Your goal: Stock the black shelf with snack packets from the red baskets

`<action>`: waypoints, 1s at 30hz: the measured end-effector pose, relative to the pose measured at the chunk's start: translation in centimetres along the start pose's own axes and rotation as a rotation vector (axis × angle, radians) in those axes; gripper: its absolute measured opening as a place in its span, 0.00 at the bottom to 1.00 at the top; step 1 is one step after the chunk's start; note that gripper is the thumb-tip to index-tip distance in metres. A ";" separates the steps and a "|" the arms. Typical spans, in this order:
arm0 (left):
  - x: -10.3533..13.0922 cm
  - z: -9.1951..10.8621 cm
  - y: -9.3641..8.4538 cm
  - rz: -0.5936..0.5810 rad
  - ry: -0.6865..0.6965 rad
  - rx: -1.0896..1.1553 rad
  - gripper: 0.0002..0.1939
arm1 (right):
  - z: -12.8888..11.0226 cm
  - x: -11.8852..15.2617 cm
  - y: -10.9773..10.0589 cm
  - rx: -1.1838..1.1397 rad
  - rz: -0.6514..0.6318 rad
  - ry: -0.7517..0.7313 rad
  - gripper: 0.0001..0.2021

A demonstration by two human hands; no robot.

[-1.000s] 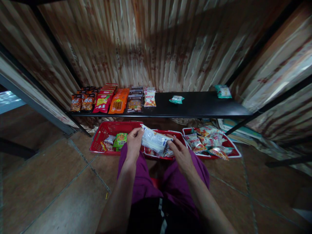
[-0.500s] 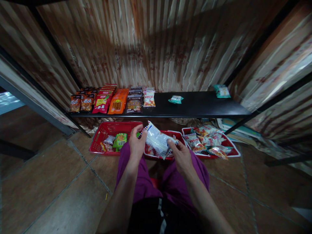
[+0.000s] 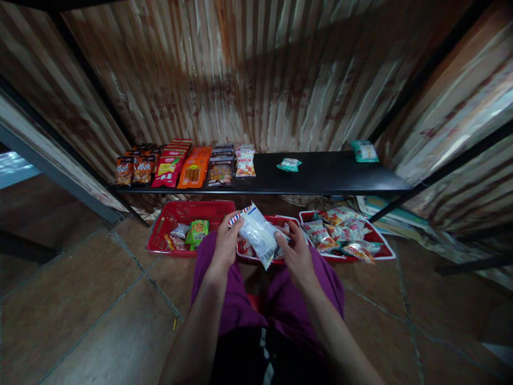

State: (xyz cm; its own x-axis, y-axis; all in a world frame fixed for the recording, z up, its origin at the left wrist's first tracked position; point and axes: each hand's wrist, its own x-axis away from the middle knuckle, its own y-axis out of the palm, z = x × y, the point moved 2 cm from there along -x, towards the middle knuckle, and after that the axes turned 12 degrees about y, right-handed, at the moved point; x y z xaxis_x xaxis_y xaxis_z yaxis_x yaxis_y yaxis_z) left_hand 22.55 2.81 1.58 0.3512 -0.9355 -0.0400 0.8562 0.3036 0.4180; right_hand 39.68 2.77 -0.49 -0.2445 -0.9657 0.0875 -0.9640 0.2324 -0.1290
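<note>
A white snack bag with a striped edge hangs tilted over the middle red basket, its printed back facing me. My left hand pinches its upper left end. At its right side my right hand grips it, thumb on the front and fingers behind. Past the hands, a black shelf bears similar white bags standing beside dark snack packs.
Orange packs, red packs and small brown packs fill the shelf's left. Teal bags lie farther right. Below stand a left red basket with green packs and a right basket with several white bags.
The bag has turned, its lower end swinging down and slightly left. My left fingers have closed over its upper end, and my right hand has shifted slightly.
</note>
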 end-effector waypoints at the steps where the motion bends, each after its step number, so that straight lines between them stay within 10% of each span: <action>1: -0.1 0.0 -0.1 0.023 0.026 -0.042 0.21 | -0.1 0.0 -0.2 0.123 0.041 -0.096 0.30; 9: -0.3 -0.2 -0.5 0.042 0.158 -0.361 0.15 | -2.1 1.6 0.2 0.483 0.010 -0.612 0.13; 19: -1.0 -1.1 -2.1 0.049 0.212 -0.579 0.15 | -1.1 2.4 1.2 0.643 -0.374 -0.593 0.33; 30: 0.2 0.7 -0.4 -0.043 0.027 -0.193 0.25 | 0.0 2.0 1.7 0.398 -0.275 -0.360 0.28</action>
State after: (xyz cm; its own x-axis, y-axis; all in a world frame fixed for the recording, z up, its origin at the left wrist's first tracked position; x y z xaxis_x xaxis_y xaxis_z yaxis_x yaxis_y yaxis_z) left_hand 21.97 2.41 2.04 0.3204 -0.9439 -0.0797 0.9266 0.2948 0.2336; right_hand 37.54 1.24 -0.52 0.1260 -0.9789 -0.1609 -0.8566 -0.0256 -0.5153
